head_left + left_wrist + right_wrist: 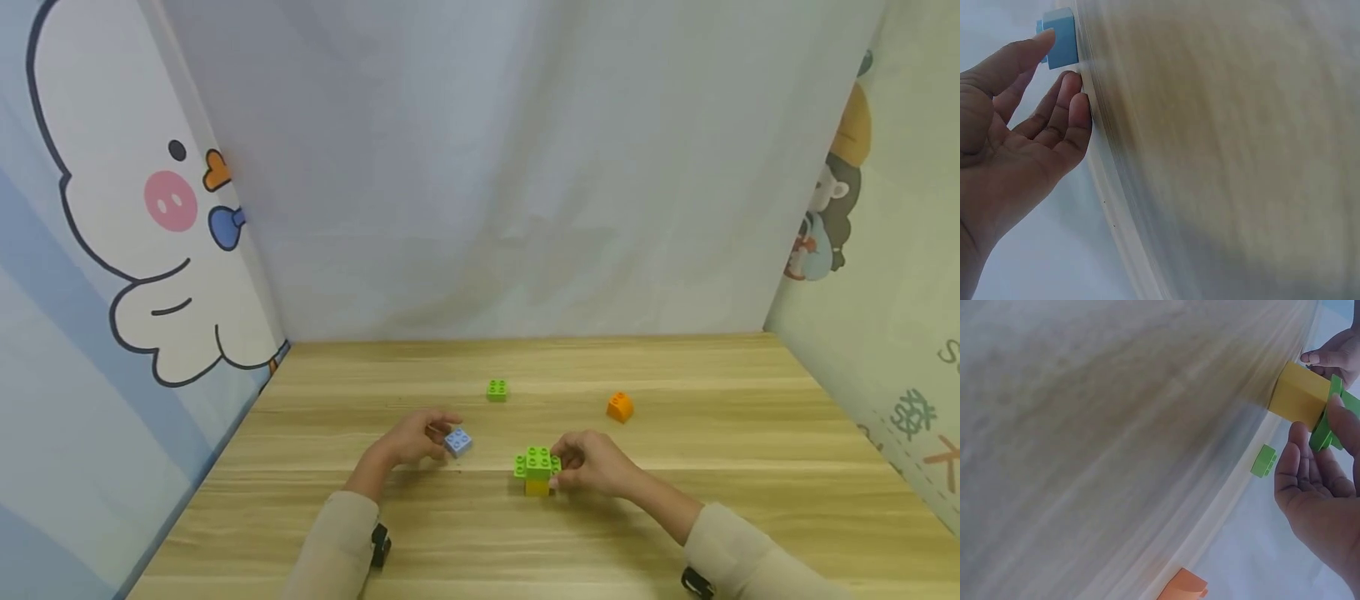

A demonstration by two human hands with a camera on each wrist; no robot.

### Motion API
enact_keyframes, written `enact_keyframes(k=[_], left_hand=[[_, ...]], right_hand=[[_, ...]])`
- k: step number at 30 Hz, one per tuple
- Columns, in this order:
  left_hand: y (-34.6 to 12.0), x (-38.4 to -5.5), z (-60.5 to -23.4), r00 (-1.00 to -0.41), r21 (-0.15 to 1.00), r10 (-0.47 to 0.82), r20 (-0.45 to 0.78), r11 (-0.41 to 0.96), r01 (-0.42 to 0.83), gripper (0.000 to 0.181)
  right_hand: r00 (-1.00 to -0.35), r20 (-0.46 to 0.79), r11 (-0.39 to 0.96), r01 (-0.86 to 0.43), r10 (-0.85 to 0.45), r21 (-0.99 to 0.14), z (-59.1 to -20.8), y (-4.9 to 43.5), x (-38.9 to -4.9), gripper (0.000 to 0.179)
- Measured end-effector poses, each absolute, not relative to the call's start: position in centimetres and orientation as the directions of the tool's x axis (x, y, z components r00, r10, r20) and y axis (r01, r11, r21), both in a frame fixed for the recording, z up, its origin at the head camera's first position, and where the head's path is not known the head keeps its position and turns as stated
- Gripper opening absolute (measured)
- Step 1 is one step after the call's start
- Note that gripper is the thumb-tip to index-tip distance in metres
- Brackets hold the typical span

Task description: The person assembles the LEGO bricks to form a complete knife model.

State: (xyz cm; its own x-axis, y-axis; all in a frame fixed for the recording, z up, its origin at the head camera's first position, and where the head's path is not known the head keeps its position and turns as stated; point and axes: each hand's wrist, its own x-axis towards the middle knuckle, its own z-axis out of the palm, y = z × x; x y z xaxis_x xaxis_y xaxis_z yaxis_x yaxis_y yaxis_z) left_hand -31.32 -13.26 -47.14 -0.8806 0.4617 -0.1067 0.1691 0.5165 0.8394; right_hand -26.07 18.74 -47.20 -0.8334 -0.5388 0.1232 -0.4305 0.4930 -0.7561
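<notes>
On the wooden table (390, 533) stands a small stack of toy building bricks, with a yellow brick (537, 487) at the bottom and green bricks (538, 461) on it that stick out at both sides. My right hand (596, 464) grips the stack from its right, the thumb lying on the green part in the right wrist view. To the left, my left hand (416, 437) pinches a light blue brick (458, 442) with four studs; its thumb (1044, 39) overlaps the brick in the left wrist view, and the other fingers curve loosely near the tabletop.
A loose green brick (497, 390) lies farther back, behind the blue one. An orange brick (619, 407) with a rounded side sits at the back right. A pale curtain (510, 167) hangs behind the table, and printed cloths flank it left and right.
</notes>
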Motion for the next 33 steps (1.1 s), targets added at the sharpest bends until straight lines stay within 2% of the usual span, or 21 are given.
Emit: enact_keyframes(k=[8,20,33], left_hand=[[-13.02,-31.18,-46.85,-0.866,0.784,0.483,-0.126,0.584,0.212,0.059],[-12.70,-31.53,-47.12,-0.914,0.766,0.399,-0.075,0.610,0.203,0.038],[-12.73,-31.12,-46.63,-0.898,0.829,0.433,-0.079,0.528,0.182,0.035]], right_hand=[[-0.833,0.111,0.479,-0.415,-0.542,-0.774,-47.13,18.61,-26.07,0.037],[-0.836,0.105,0.497,-0.415,-0.538,-0.762,-46.62,18.60,-26.03,0.036],[-0.851,0.090,0.512,-0.392,-0.517,-0.764,-46.95,18.54,-25.91,0.037]])
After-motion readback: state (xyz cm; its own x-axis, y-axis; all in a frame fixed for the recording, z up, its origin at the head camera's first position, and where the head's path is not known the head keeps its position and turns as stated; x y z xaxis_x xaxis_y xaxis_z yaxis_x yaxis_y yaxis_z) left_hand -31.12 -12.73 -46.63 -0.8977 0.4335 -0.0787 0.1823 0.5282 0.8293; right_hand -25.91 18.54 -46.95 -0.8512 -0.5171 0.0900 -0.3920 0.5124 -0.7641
